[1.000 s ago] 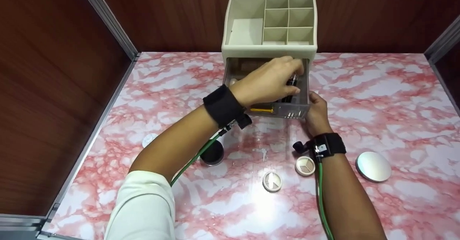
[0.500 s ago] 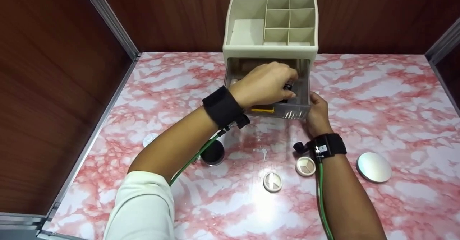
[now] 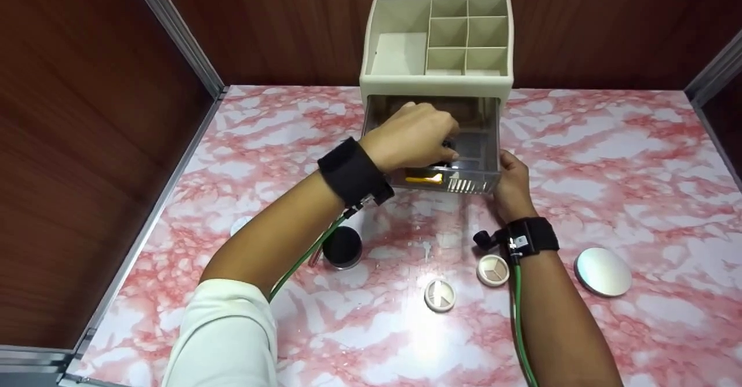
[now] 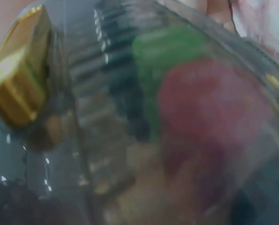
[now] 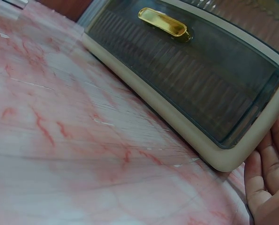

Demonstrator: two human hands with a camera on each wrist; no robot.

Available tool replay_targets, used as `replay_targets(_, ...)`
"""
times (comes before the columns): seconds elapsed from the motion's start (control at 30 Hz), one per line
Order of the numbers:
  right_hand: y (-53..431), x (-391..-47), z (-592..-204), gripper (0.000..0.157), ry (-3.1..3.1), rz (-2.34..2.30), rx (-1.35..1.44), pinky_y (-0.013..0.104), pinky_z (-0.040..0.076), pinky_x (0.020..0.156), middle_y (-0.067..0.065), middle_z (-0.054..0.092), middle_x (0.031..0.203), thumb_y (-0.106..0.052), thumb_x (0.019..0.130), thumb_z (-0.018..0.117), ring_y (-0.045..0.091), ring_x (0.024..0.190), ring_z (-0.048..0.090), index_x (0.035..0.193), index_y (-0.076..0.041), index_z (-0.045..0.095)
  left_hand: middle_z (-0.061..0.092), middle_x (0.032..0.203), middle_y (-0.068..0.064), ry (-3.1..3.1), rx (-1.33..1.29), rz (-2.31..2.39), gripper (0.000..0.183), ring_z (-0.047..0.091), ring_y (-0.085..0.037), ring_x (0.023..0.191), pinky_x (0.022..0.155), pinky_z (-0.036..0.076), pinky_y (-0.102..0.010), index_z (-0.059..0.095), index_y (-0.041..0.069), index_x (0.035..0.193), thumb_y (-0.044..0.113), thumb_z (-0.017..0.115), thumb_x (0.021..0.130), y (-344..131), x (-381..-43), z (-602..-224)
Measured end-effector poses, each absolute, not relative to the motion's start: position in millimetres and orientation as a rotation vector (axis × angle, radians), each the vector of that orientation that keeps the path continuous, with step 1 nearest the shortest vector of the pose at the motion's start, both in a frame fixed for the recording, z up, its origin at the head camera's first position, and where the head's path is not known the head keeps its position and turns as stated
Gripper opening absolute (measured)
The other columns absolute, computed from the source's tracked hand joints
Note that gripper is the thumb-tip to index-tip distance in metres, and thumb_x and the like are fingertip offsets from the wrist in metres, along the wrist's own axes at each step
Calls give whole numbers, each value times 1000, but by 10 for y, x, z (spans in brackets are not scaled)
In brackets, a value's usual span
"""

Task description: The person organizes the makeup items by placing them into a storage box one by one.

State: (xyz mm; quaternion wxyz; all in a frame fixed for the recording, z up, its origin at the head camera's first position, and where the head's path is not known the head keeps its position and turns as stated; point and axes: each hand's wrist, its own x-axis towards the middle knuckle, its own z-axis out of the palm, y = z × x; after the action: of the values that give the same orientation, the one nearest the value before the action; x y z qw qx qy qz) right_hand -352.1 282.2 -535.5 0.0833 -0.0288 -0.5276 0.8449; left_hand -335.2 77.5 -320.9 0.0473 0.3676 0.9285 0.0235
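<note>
A cream organizer (image 3: 435,87) stands against the back wall, its clear upper drawer (image 3: 472,172) pulled out. My left hand (image 3: 413,136) reaches down into this drawer, pinching a small black item (image 3: 447,144) between thumb and fingers; most of it is hidden, so its kind is unclear. In the left wrist view, a gold handle (image 4: 22,77) is on the drawer front, and blurred green (image 4: 165,49) and pink (image 4: 209,101) shapes show through the plastic. My right hand (image 3: 513,183) rests by the organizer's right side, fingers (image 5: 270,161) loosely bent near its lower corner.
On the pink marbled table (image 3: 626,161) are a round black-lidded jar (image 3: 342,248), two small round palettes, one (image 3: 439,294) left of the other (image 3: 493,270), and a shiny round compact (image 3: 603,271). A lower drawer with a gold handle (image 5: 162,22) is closed.
My left hand has moved left and slightly down within the drawer, along with the black item. The right hand has stayed by the organizer's side.
</note>
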Motion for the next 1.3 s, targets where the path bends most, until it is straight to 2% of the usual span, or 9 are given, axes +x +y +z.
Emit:
replay_targets(0.07,2821,-3513,-5363,27,-1587,2517,-75,30,56,67,19,64,101,-5,86,73,22,78,63,109,6,66,65,85,7,2821,1119,74,27,58,-14,84,81,41,-35,71,21,98,47,67,90,749,-3356,-3211)
replay_targets(0.27,2825,-3497,-5360,36,-1558,2557,-50,32,57,71,22,63,106,-13,87,75,24,82,63,114,8,63,68,96,7,2782,1144,107,27,61,-14,91,84,45,-35,71,20,105,44,66,91,720,-3365,-3214)
replay_targets(0.4,2823,-3494,-5361,39,-1509,2596,-44,33,57,72,23,63,106,-13,87,75,25,82,64,116,9,62,68,111,6,2757,1141,102,33,61,-14,102,90,45,-33,69,20,116,42,66,92,738,-3376,-3217)
replay_targets(0.5,2818,-3493,-5363,34,-1521,2558,-44,31,57,69,22,64,101,-10,87,75,24,78,64,112,9,63,64,124,6,2748,1173,77,40,58,-15,111,97,42,-32,63,21,127,41,66,93,744,-3378,-3212)
replay_targets(0.57,2815,-3496,-5361,30,-1520,2551,-43,31,57,67,21,65,100,-7,87,73,23,77,64,111,9,64,62,126,6,2747,1220,63,42,55,-16,114,99,40,-32,61,22,131,40,66,93,741,-3375,-3208)
replay_targets(0.73,2810,-3496,-5353,25,-1489,2579,-41,30,56,65,21,64,100,-2,89,69,23,74,65,111,9,63,61,126,4,2737,1302,39,42,53,-16,117,101,38,-30,61,23,132,37,66,93,732,-3361,-3192)
replay_targets(0.9,2811,-3490,-5356,27,-1481,2595,-50,30,56,62,20,65,96,-4,88,71,22,71,64,110,9,63,62,123,4,2737,1323,28,39,54,-15,114,98,41,-30,63,22,129,37,66,93,728,-3361,-3187)
replay_targets(1.13,2822,-3506,-5345,20,-1572,2519,-97,27,55,61,16,67,91,-4,88,71,18,68,62,105,6,67,62,122,4,2748,1307,28,39,54,-15,114,97,41,-31,63,23,129,36,66,92,703,-3361,-3180)
replay_targets(1.3,2835,-3512,-5339,23,-1608,2515,-131,28,55,62,16,66,94,-8,88,72,18,70,62,108,4,68,62,121,3,2752,1323,35,38,55,-15,113,96,42,-31,64,22,128,35,66,93,692,-3364,-3183)
